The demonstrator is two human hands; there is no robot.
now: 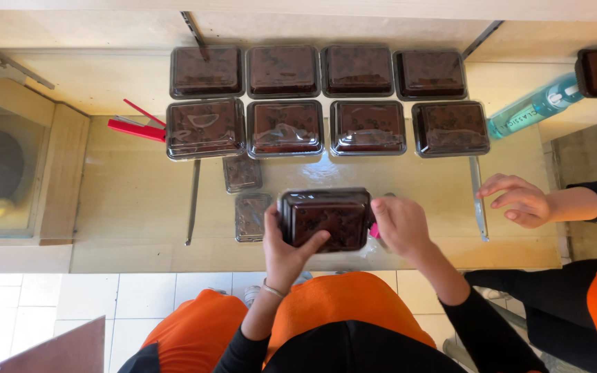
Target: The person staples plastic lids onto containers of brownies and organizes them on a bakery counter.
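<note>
Eight lidded black trays of dark brown cake [326,100] are lined up in two rows of four across the upper middle of the frame, on a pale wooden surface [126,207]. A ninth covered cake tray [326,217] is held just below the centre of the frame, low over the surface. It is gripped on its left side by the left hand [286,250], whose fingers are curled over the clear lid, and met on its right edge by the right hand [401,224], whose fingers are bent down at that edge; whether they actually clasp it cannot be told. Two smaller flat cake pieces [247,193] are seen just left of the held tray. A red tool [136,126] lies at the left end of the lower row. Another person's open hand [519,200] is seen at the right, above the surface, and a pale blue bottle [533,107] lies in the upper right.
</note>
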